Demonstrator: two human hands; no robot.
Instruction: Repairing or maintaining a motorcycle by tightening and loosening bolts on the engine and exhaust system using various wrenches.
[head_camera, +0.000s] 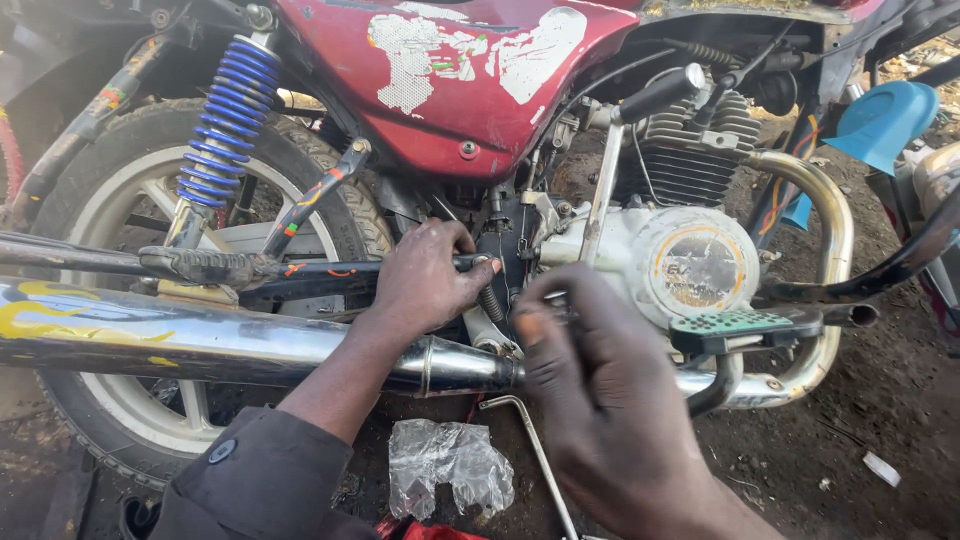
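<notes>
Red bodywork of one motorcycle fills the view, parked side-on over bare dirt, with one chrome exhaust pipe run lengthwise below and one blue shock spring over the rear wheel. The left hand is closed around a dark peg-like part just behind the engine case; its long axis looks roughly level. The right hand is held nearer the camera, fingers curled, nothing visibly gripped. One bent metal rod and one crumpled clear plastic bag are seen on the ground.
</notes>
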